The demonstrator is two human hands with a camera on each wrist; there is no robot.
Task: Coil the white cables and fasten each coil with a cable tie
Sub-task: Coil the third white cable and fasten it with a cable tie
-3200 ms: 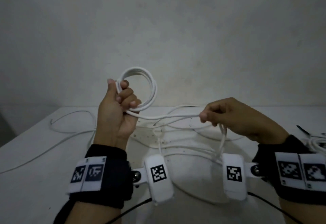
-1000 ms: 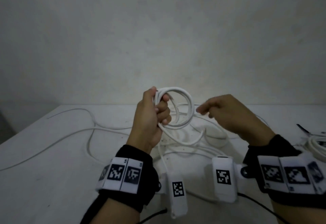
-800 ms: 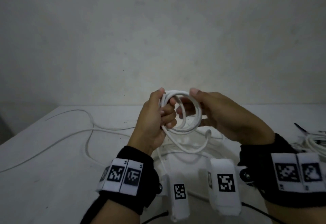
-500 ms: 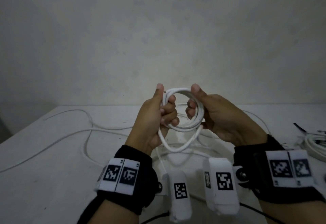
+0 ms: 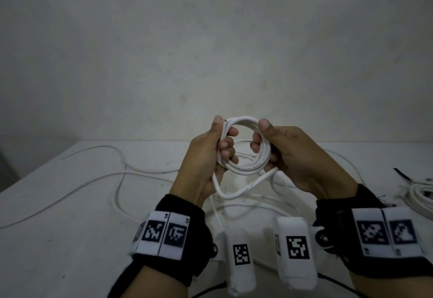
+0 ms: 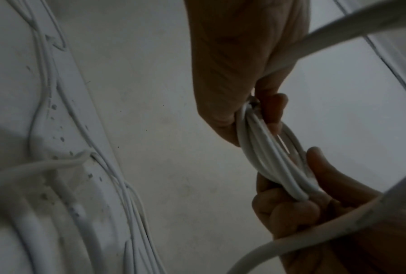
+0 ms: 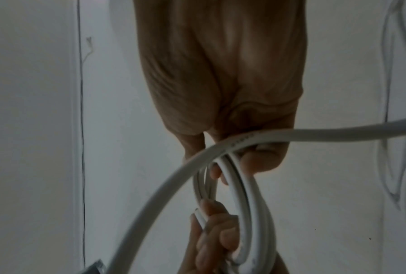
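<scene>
A white cable coil (image 5: 243, 169) of several turns is held upright above the table. My left hand (image 5: 223, 136) grips its left side, thumb on top and fingers curled through the ring. My right hand (image 5: 261, 137) grips the right side the same way. A slack loop of the same cable (image 5: 230, 195) hangs below the coil. In the left wrist view the coil (image 6: 274, 163) runs between my left hand (image 6: 232, 77) and my right hand (image 6: 314, 204). The right wrist view shows my right hand (image 7: 220, 83) over the coil (image 7: 244, 204).
Loose white cables (image 5: 117, 177) trail over the white table (image 5: 58, 227) to the left and under my hands. At the right edge lies another white cable bundle (image 5: 421, 200) with a thin black strip (image 5: 401, 174) beside it. A bare wall stands close behind.
My right hand left the free cable and took hold of the coil's right side. Both hands with the coil came together at the centre; over the last half second they barely moved.
</scene>
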